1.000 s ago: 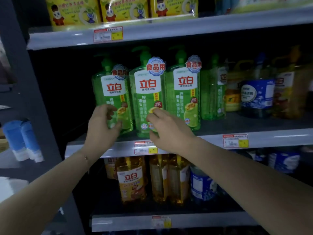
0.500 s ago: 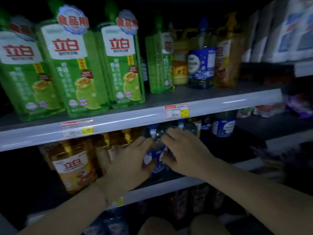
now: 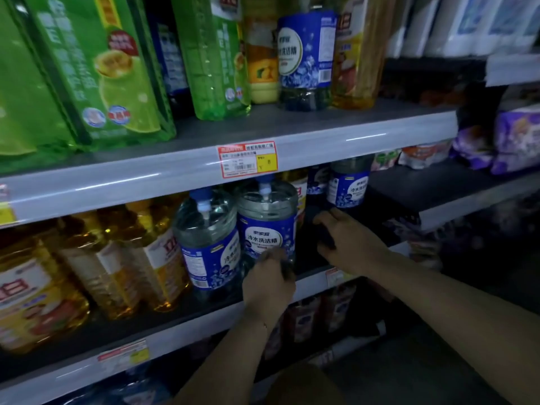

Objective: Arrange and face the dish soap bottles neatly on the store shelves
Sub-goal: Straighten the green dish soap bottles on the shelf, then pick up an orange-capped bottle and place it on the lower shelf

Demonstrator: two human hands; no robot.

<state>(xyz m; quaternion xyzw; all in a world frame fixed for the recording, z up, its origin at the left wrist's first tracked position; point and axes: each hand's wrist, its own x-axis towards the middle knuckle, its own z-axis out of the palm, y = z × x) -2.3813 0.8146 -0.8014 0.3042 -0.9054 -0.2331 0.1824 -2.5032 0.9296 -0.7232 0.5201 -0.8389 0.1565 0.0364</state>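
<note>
Bottles of dish soap fill the lower shelf point(image 3: 204, 314): 2 blue-labelled ones at the front, amber ones to their left. The left hand point(image 3: 268, 283) closes its grip on the base of the right blue bottle point(image 3: 267, 226), whose label faces out. The right hand point(image 3: 350, 244) curls loosely in the dark gap beside it (whether it holds anything, I cannot tell). Full of liquid, this bottle is likely heavy, stiff and slick; taking it low around the body seems best.
</note>
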